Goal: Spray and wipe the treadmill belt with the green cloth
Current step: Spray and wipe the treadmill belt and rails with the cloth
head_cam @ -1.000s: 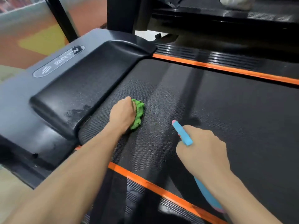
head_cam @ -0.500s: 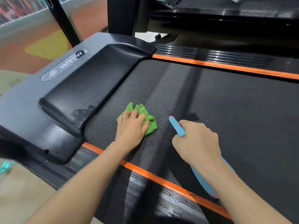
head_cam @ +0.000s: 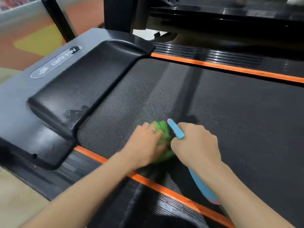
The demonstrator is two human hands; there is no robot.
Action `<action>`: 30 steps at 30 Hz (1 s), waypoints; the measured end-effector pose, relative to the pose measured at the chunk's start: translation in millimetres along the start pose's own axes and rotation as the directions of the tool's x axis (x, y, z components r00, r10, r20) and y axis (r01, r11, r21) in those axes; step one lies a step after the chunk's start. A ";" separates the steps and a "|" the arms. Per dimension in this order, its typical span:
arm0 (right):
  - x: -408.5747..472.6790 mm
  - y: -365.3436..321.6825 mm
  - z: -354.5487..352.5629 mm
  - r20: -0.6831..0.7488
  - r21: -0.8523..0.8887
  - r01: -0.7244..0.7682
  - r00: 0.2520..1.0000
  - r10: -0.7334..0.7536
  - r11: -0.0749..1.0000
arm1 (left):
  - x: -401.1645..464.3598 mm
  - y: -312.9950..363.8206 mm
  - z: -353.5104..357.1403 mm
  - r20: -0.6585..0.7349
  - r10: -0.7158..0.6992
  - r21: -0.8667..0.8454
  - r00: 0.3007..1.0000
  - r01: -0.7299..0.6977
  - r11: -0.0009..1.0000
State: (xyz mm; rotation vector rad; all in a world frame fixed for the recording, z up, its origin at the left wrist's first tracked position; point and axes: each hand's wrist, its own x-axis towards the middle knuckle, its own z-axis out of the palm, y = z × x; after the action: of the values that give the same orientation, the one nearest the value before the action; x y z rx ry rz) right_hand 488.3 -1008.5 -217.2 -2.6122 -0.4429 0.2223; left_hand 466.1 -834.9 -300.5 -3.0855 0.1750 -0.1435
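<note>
Head view, from left to right: the motor cover (head_cam: 79,89) sits at the end of the treadmill belt (head_cam: 230,120). Next comes the left hand (head_cam: 144,145), pressing down on the green cloth (head_cam: 162,129), likely so the cloth rubs the belt hard. It is blurry, so I cannot tell if the fingers are flat or curled. The cloth lies on the belt near the orange stripe (head_cam: 148,180), between both hands. The right hand (head_cam: 195,143) is curled round a blue spray bottle (head_cam: 176,129), its tip just beside the cloth, probably kept ready for more spraying.
</note>
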 end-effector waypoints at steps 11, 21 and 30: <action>20.3 -7.7 14.4 0.080 -0.129 -0.057 0.994 0.067 0.990 | 30.0 -182.6 3.2 -0.120 -0.484 0.229 0.867 0.498 0.836; 25.0 -4.6 4.0 0.083 -0.100 -0.224 0.969 0.232 0.970 | 0.0 -29.0 9.8 -0.134 -0.046 -0.072 0.990 0.037 0.997; -19.7 67.5 -56.6 0.080 0.331 -0.415 0.907 0.413 0.847 | 49.6 -50.7 6.4 -0.111 -0.425 0.006 0.898 0.428 0.904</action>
State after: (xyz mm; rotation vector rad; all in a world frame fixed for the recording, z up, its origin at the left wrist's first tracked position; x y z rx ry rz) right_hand 501.3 -1096.0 -198.8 -2.3278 0.1620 0.4095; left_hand 521.4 -790.0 -299.7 -3.0327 -0.5029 -0.3243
